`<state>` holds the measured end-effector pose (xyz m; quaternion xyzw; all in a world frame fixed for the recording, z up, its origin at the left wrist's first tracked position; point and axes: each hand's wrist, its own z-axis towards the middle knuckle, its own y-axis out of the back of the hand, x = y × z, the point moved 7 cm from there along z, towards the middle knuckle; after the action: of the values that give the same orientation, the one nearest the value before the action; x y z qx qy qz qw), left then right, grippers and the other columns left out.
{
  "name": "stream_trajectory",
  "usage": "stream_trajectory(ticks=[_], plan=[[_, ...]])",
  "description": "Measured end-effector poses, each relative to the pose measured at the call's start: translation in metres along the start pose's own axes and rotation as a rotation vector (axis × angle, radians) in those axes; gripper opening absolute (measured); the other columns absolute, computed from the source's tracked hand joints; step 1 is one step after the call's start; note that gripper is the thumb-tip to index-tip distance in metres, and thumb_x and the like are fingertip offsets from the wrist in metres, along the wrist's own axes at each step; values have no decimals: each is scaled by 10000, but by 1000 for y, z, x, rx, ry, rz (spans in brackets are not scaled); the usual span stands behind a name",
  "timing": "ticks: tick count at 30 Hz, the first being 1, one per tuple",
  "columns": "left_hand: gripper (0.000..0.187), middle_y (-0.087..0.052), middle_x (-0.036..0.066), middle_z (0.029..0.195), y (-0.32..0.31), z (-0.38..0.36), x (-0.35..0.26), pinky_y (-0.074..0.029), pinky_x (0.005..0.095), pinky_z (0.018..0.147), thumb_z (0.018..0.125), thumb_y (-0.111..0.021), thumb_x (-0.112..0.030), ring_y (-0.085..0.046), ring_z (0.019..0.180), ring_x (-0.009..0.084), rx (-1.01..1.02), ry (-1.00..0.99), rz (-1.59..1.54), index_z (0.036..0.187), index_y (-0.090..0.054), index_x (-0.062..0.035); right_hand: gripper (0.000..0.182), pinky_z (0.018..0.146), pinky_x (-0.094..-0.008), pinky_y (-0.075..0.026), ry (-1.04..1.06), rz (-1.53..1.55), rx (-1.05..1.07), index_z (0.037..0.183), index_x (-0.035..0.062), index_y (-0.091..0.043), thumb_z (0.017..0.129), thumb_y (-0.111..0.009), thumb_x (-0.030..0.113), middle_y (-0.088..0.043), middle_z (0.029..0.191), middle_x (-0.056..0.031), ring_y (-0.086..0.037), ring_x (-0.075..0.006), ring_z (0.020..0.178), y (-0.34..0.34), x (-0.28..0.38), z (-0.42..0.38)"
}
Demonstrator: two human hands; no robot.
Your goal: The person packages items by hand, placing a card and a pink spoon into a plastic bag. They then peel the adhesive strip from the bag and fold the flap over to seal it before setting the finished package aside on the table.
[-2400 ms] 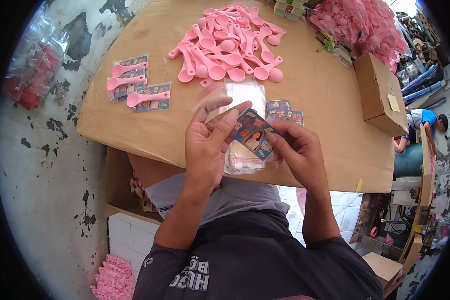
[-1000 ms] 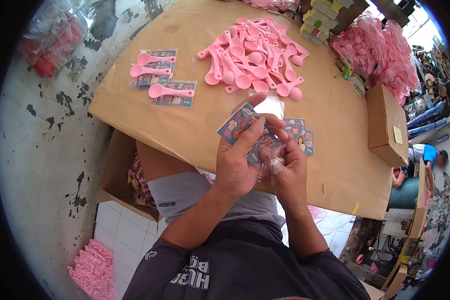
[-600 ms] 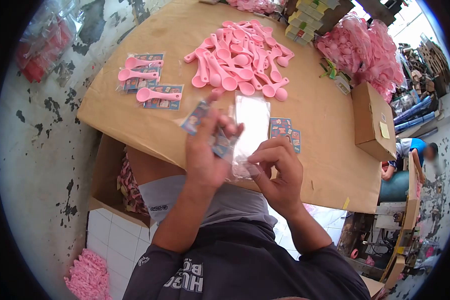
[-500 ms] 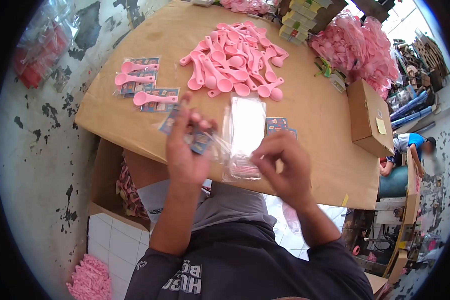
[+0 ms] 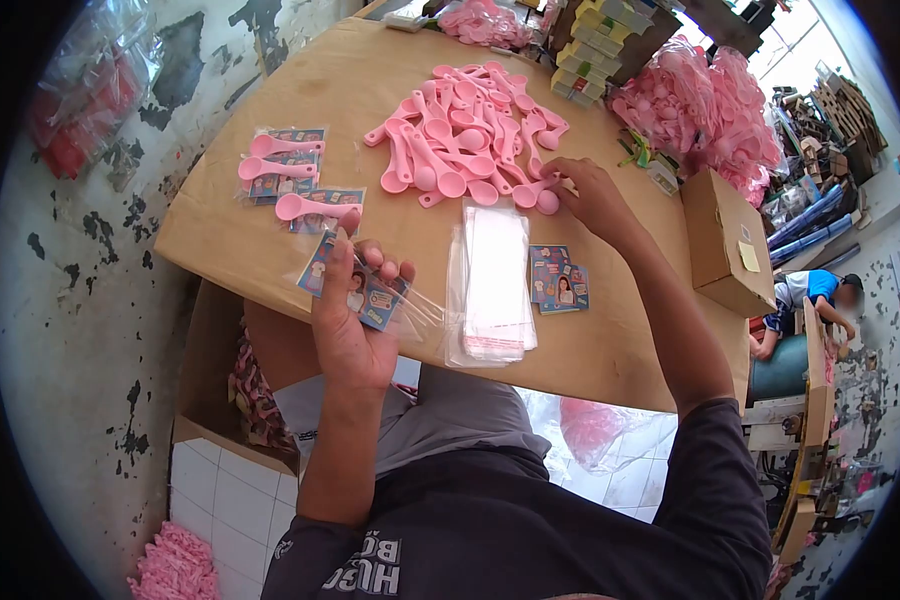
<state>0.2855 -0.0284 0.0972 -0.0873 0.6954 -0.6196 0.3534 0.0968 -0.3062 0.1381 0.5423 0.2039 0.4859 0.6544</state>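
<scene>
One printed card (image 5: pixel 380 303), blue with small pictures, a portrait and pale lettering, held tilted in the left hand (image 5: pixel 355 340). Closed lightly around it, with the thumb over the front and the fingers curled at the upper edge. Loose clear plastic (image 5: pixel 425 312) at the card, creased and shiny, trailing off toward the right. Reached with the right hand (image 5: pixel 592 195) to the near right edge of a heap of pink spoons (image 5: pixel 470 135), touching one spoon (image 5: pixel 547 202) with bent fingertips. Could not tell how firmly gripped, or how far closed.

Hid the middle of the card behind the left fingers, and part of the spoon's handle beneath the right fingertips. Blurred the plastic's outline against the brown tabletop (image 5: pixel 630 335); could not make out how far around the card. Too small to read most of the print.

Just right of the left hand, a flat stack of clear bags (image 5: pixel 495 285), near the front edge of the tabletop. Beyond the stack and below the right hand, two overlapping cards (image 5: pixel 565 292). Just above the left hand, three spoons (image 5: pixel 282 169) laid on bagged cards. Well to the right of the right hand, a cardboard box (image 5: pixel 715 240) near the tabletop's edge. Left bare paper between the overlapping cards and the box, with further room left of the left hand.
</scene>
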Motion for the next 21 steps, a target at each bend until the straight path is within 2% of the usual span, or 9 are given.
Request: stream_trajectory(ticks=[1,5,7,11,13,17,19,21], plan=[[415,-594,15,896,1,1,-1,-542,383,902,1023,-644,-260,-599,811,112,-5,-2,1,1370,-522,-69,251,838,-391,-522,5,-15,42,1172,70,-676,923,-690,98,-704,1111,-77,-624,-282,1002,-5,0,1],[420,-627,35,968,5,8,-3,-544,405,947,1024,-640,-273,-630,881,136,-45,-42,44,1368,-524,-63,209,838,-368,-513,43,41,17,1118,59,-680,914,-703,97,-691,1071,-76,-630,-260,971,8,12,-5],[419,-636,43,995,6,15,2,-543,411,961,1025,-638,-277,-638,910,146,-46,-46,49,1366,-525,-61,176,791,-333,-505,-51,124,93,1082,55,-682,918,-713,112,-679,1058,-64,-636,-211,925,11,9,-9],[430,-644,67,1039,0,26,0,-536,435,1001,1030,-628,-280,-641,957,169,-32,-170,55,1380,-509,-60,160,746,-294,-489,-165,225,88,1067,46,-685,934,-713,130,-685,1015,-48,-629,-154,841,14,2,-29],[432,-649,76,1054,-3,29,-4,-534,446,1015,1034,-619,-278,-644,972,177,-50,-219,63,1388,-501,-61,183,670,-290,-502,-224,235,-115,1085,30,-678,924,-711,110,-698,954,-71,-644,-146,786,36,17,-43],[444,-663,98,1116,-4,35,-3,-527,478,1050,1048,-593,-273,-657,1015,194,-19,-253,-5,1417,-470,-59,172,663,-258,-498,-348,270,-140,1093,19,-681,957,-699,123,-705,885,-42,-637,-110,765,53,60,-83],[446,-666,101,1119,-5,36,0,-530,482,1047,1047,-594,-280,-667,1018,198,2,-238,-42,1414,-469,-61,184,675,-234,-495,-538,771,-24,1101,0,-680,969,-703,126,-711,878,-16,-628,-74,770,36,76,-109],[446,-667,103,1118,-8,35,5,-537,482,1039,1047,-594,-284,-670,1015,200,6,-221,-34,1412,-470,-61,197,681,-230,-496,-568,867,41,1112,-9,-681,971,-705,125,-710,885,-15,-625,-63,782,29,98,-124]])
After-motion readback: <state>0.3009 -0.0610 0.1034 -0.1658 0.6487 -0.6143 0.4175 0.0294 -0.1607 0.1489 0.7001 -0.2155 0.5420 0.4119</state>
